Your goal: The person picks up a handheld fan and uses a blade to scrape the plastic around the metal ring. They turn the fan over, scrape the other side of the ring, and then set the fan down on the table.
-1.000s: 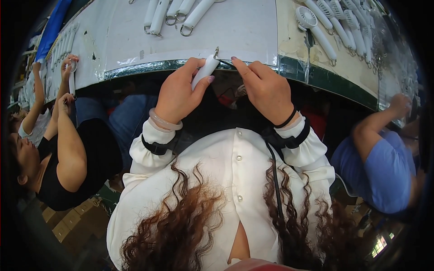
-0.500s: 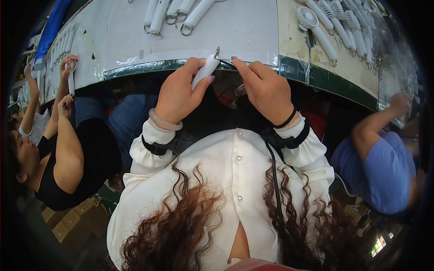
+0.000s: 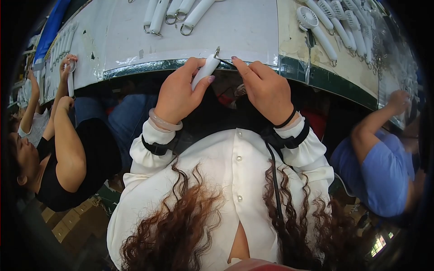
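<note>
Between the fingers and thumb of my left hand (image 3: pixel 180 90) is a white rounded handle (image 3: pixel 207 70), tilted up and to the right. It looks like the handles of the small handheld fans nearby, and its lower end is hidden in my grip. A metal clip ring (image 3: pixel 217 52) stands up from its top end. My right hand (image 3: pixel 269 92) is closed on a thin dark pointed tool (image 3: pixel 226 62), whose tip meets the handle at the base of the ring. The tool's exact kind does not show. Both hands are at the near edge of the table.
Several white handles with metal rings (image 3: pixel 194 18) lie on the white tabletop (image 3: pixel 244 31) ahead. More white handheld fans (image 3: pixel 308 19) are piled at the right. A green taped edge (image 3: pixel 135 68) borders the table. Co-workers sit on both sides, one in black (image 3: pixel 68 158), one in blue (image 3: pixel 384 171).
My hands, the handle and the tool look the same as before. At the left, the co-worker's lower hand has shifted slightly; at the right, the other co-worker's hand has moved a little.
</note>
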Action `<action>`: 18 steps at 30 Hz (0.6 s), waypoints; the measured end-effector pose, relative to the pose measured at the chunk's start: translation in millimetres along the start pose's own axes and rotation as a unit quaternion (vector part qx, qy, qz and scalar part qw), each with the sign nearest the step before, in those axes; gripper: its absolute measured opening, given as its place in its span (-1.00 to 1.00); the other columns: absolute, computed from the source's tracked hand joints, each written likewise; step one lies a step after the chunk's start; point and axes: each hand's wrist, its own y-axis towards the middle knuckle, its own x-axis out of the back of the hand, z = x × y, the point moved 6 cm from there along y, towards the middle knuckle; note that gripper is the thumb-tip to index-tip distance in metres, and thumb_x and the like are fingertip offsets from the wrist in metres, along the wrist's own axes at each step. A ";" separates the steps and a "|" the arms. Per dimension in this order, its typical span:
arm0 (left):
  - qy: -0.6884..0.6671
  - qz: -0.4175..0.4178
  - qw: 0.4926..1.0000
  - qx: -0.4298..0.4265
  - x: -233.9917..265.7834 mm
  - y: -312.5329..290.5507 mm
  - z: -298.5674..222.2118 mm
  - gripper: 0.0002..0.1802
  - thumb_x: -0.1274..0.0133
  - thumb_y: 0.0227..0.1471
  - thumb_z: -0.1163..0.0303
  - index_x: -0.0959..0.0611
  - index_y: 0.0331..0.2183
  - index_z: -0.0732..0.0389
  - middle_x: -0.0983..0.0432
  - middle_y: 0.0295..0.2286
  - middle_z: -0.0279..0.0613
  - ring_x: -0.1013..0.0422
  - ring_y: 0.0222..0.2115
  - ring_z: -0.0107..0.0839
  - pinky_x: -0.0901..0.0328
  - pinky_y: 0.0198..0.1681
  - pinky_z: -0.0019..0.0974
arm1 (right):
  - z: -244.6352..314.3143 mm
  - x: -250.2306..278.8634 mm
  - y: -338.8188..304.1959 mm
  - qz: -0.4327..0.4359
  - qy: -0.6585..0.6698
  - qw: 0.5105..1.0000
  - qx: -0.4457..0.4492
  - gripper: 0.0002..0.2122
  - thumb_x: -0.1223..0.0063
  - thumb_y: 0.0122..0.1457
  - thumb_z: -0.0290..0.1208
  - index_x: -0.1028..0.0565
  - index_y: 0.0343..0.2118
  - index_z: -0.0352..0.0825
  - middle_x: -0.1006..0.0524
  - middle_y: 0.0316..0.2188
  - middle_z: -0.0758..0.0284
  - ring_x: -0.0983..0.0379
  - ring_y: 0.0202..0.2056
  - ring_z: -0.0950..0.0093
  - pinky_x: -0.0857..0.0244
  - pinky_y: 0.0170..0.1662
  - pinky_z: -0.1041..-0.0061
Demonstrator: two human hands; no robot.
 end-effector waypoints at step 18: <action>0.041 -0.016 0.999 -0.020 0.8 0.0 -6.1 -0.65 -0.16 0.02 0.31 -0.50 -0.17 0.25 -0.53 -0.42 0.00 -0.47 -0.42 -0.05 -0.35 -0.35 -0.23 | 1.1 1.6 0.2 0.030 -0.012 0.999 0.003 -0.57 -0.08 0.02 -0.62 -0.47 0.01 -0.19 -0.36 -0.54 0.37 -0.37 -0.59 0.43 -0.28 -0.54 0.48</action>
